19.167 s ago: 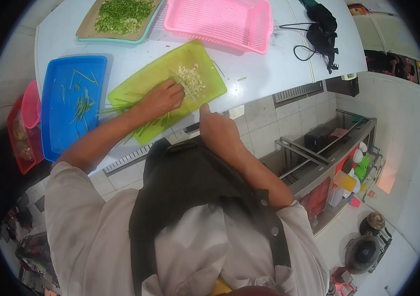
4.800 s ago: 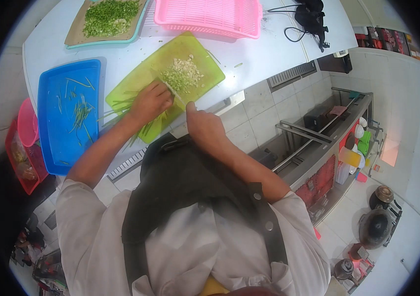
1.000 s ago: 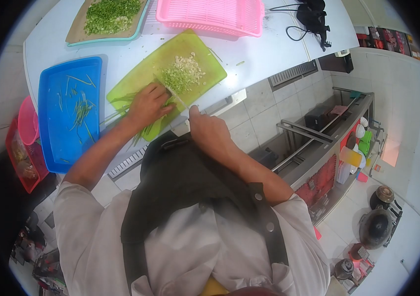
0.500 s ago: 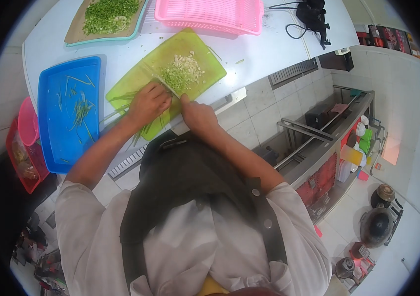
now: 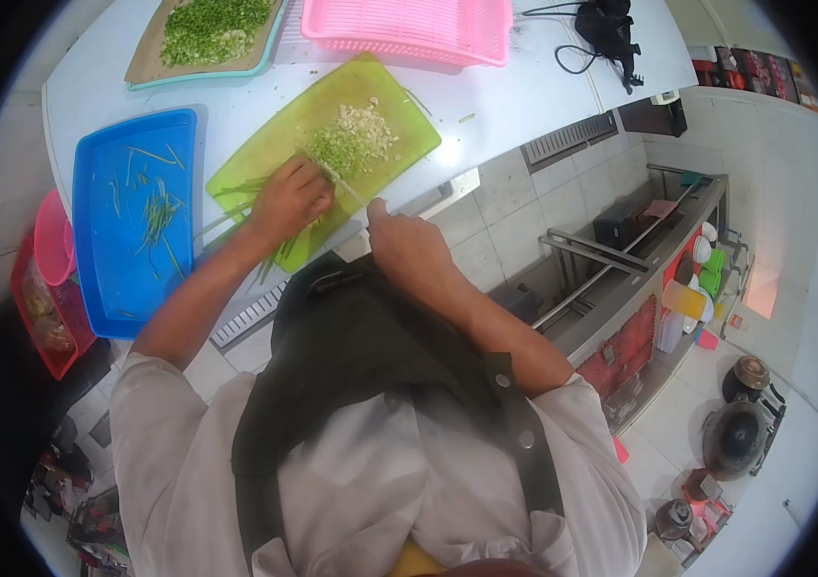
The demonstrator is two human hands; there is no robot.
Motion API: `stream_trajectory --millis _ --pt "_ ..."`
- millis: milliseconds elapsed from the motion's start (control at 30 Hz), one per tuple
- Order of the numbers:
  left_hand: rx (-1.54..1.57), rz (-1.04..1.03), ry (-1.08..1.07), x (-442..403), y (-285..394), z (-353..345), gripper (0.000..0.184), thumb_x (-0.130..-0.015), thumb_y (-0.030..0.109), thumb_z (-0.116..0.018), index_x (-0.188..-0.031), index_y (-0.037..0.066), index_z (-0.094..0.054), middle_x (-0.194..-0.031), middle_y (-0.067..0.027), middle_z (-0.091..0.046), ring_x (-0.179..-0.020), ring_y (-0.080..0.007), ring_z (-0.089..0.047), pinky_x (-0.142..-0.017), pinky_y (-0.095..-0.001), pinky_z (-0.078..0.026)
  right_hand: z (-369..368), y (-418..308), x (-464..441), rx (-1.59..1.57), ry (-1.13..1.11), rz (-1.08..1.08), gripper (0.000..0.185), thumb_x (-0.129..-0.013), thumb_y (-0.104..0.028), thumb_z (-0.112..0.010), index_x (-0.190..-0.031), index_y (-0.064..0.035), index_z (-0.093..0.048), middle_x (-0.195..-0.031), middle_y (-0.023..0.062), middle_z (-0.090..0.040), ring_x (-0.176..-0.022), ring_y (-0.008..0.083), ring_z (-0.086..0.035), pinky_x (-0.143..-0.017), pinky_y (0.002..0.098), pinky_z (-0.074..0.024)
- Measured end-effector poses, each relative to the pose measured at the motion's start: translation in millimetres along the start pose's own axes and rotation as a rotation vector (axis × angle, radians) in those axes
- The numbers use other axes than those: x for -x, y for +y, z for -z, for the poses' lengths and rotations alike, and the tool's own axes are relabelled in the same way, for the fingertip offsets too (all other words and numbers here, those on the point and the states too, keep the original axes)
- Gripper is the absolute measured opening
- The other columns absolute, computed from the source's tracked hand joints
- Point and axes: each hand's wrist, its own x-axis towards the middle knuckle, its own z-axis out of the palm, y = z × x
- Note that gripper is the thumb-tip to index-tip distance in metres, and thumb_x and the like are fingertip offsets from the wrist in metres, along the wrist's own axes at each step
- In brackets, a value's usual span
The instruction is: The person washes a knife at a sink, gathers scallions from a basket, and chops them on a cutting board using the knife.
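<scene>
A bunch of long green stalks, which look like scallions (image 5: pixel 243 193), lies across the lower left of the green cutting board (image 5: pixel 361 82). My left hand (image 5: pixel 291 197) is closed over the stalks and pins them to the board. With its fingers wrapped round the handle, my right hand (image 5: pixel 404 236) holds a knife (image 5: pixel 344 187) near the board's lower edge. The blade slants up and left, its tip end close to my left fingers. Chopped scallions (image 5: pixel 349 140), green and whitish, are heaped just beyond the blade. The knife handle is mostly hidden by my fingers.
Left of the board is a blue tray (image 5: pixel 89 231) with stray stalks. At the back stand a tray of chopped greens (image 5: pixel 215 33) and a pink basket (image 5: pixel 409 48). A black corded object (image 5: pixel 611 38) lies farther right. The table's near edge runs below the board.
My right hand has drawn the knife back toward the lower right, so more of the blade shows. My left hand stays almost in place on the stalks.
</scene>
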Motion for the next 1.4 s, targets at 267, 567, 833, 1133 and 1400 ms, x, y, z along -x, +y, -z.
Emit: stream_trajectory --millis 267,567,833,1133,1400 --pt "-0.007 -0.005 -0.016 2 -4 0 0.022 -0.067 0.006 -0.075 -0.084 0.004 -0.062 -0.089 -0.0086 -0.057 -0.090 -0.0291 -0.059 -0.077 -0.0395 -0.052 14 -6 5 0.016 -0.089 -0.005 0.011 -0.090 -0.007 -0.052 -0.098 0.0005 -0.049 -0.064 0.0150 -0.064 -0.059 0.0310 -0.068 -0.050 0.0421 -0.0525" --pt "-0.006 0.004 0.019 3 -6 -5 0.020 -0.066 0.005 -0.077 -0.082 0.005 -0.064 -0.086 -0.0078 -0.058 -0.088 -0.0278 -0.060 -0.075 -0.0378 -0.053 -26 4 -9 0.001 -0.031 -0.005 0.007 -0.091 -0.008 -0.051 -0.095 -0.0022 -0.050 -0.062 0.0143 -0.067 -0.057 0.0304 -0.070 -0.049 0.0410 -0.0549" --pt "-0.012 -0.007 0.054 -2 -2 -3 0.016 -0.070 0.004 -0.077 -0.080 0.005 -0.065 -0.082 -0.0077 -0.058 -0.083 -0.0275 -0.060 -0.072 -0.0389 -0.052 -66 10 -32 0.012 0.037 -0.005 0.009 -0.093 -0.011 -0.049 -0.100 -0.0046 -0.049 -0.068 0.0136 -0.067 -0.060 0.0291 -0.070 -0.049 0.0404 -0.0551" --pt "-0.208 0.255 0.008 -1 32 6 0.047 -0.065 0.016 -0.083 -0.104 0.005 -0.058 -0.109 -0.0147 -0.055 -0.105 -0.0357 -0.054 -0.092 -0.0461 -0.041 -62 17 -36 -0.101 0.109 0.043 0.012 -0.091 -0.011 -0.052 -0.099 -0.0029 -0.049 -0.067 0.0144 -0.066 -0.059 0.0313 -0.070 -0.049 0.0424 -0.0542" --pt "-0.461 0.631 -0.155 -19 53 1 0.046 -0.069 0.026 -0.079 -0.103 0.005 -0.056 -0.106 -0.0134 -0.056 -0.106 -0.0324 -0.054 -0.095 -0.0464 -0.039 -32 40 -38 -0.240 0.204 0.218 0.016 -0.091 -0.011 -0.051 -0.102 -0.0002 -0.049 -0.070 0.0204 -0.066 -0.063 0.0361 -0.068 -0.054 0.0473 -0.0527"
